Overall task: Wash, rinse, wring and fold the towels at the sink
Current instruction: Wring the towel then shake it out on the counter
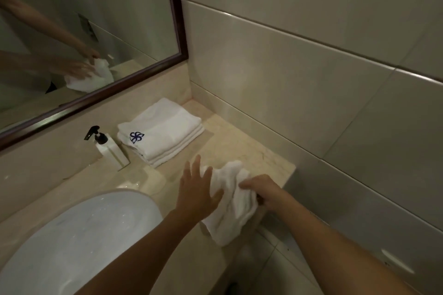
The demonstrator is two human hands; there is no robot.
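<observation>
Two bare forearms reach in from the near edge. The left hand [195,189] is spread wide, its fingers straight and laid flat against a crumpled white towel [231,201]. The right hand [260,190] grips the same towel from the other side, fingers curled into the cloth.

A white sink [79,242] sits to the left, its basin wet. Behind it a soap bottle [109,148] with a black pump stands on the beige counter [254,148]. Just beside the bottle lies a stack of folded towels [163,132], the top one showing a blue emblem. A dark-framed mirror [178,19] above reflects the hands and cloth.

The held towel lies bunched and wrinkled at the counter's front right edge, its lower end hanging over the lip.
</observation>
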